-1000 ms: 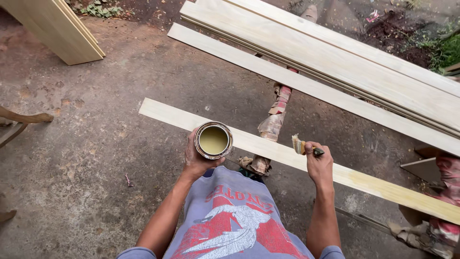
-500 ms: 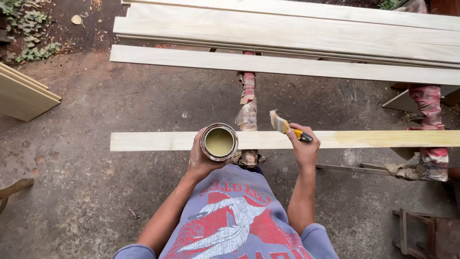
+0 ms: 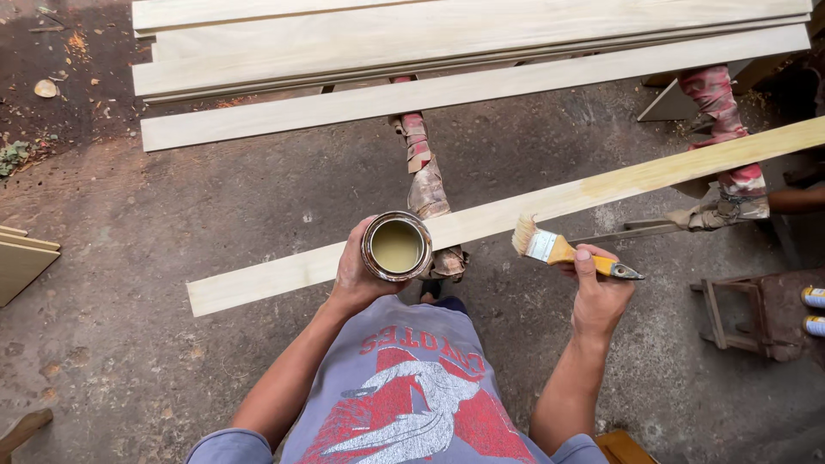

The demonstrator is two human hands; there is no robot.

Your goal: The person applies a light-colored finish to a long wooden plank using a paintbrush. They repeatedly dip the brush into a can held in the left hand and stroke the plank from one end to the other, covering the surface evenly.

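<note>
1. The long plank [image 3: 516,215] lies slanted on its supports in front of you; stroke along its grain.
2. Your left hand [image 3: 357,275], fingers wrapped around the open can [image 3: 396,247], should keep it level.
3. Your right hand [image 3: 597,292] has fingers closed on the brush [image 3: 559,249]; load the bristles lightly.

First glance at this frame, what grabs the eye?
The open tin of pale yellowish liquid, gripped in the left hand at centre frame. Just right of it, the right hand holds a yellow-handled paintbrush, bristles close to the long pale plank that runs slantwise across the middle. More pale boards lie stacked along the top, resting on red-stained trestle supports.
</note>
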